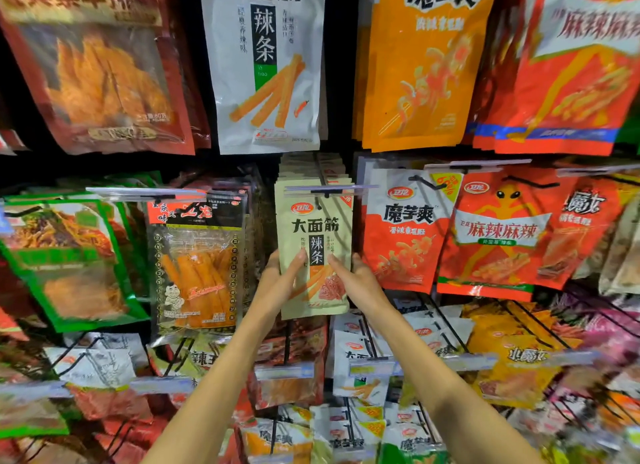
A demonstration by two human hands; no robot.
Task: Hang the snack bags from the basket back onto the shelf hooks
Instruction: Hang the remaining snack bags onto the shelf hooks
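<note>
Where the cream snack bag (317, 228) sits foremost in a row of matching bags on the middle shelf, its top lies under the hook's label strip (327, 189). The left hand (282, 278) and right hand (355, 278) pinch its lower side edges, thumbs on the front face. A clear bag of orange sticks (197, 266) hangs just left.

Centre: cream snack bag (313, 242), black characters, dark vertical label, red oval logo, orange sticks printed low.
Above: large white bag (266, 65), black-and-green strip, orange sticks, small red chilli.
Upper right: orange bag (415, 76), white lettering.
Right: red-orange bag (498, 235), white banner, red characters.
Left: green-bordered bag (65, 256); clear bag (197, 266), black header, orange sticks.
</note>
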